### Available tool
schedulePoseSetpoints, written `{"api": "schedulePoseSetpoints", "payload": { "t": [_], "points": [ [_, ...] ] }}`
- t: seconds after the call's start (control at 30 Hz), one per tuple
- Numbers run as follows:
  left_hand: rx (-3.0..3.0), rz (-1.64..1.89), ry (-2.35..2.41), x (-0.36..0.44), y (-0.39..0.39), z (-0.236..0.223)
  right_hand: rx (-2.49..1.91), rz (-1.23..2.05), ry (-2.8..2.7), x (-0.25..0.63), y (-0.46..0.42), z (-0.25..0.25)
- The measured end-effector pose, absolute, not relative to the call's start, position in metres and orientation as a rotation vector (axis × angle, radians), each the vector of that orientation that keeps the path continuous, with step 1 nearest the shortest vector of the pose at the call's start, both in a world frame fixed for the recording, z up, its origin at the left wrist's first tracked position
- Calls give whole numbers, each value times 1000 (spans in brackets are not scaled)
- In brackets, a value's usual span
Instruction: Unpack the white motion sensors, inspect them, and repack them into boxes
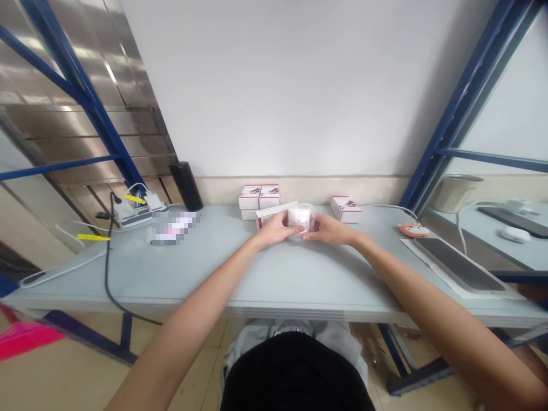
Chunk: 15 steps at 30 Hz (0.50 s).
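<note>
At middle of table (274, 279): left hand (273, 229) and right hand (331, 229) gripping white item (298, 217) between them; holding step, seemingly, next move calling for even grip. Open-looking carton (265, 214) beside left hand; stacked boxes (259, 197) behind; small box (347, 210) beyond right hand.

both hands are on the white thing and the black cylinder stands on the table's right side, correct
No, the head view shows the black cylinder on the left side of the table. The left hand and right hand are on the white thing.
</note>
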<state>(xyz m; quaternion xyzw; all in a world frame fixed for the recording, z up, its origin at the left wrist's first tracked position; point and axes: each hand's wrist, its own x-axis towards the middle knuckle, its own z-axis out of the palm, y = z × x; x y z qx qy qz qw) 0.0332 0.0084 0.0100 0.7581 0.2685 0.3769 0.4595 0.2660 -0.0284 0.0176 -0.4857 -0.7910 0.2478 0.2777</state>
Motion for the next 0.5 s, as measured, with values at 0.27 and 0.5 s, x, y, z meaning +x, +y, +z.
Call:
{"api": "schedulePoseSetpoints", "payload": {
  "t": [0.27, 0.5],
  "points": [
    [1686, 1108, 686, 35, 8, 21, -1243, 599, -2087, 263, -28, 15],
    [1362, 1168, 600, 39, 9, 21, -1108, 786, -2014, 261, -29, 20]
  ]
}}
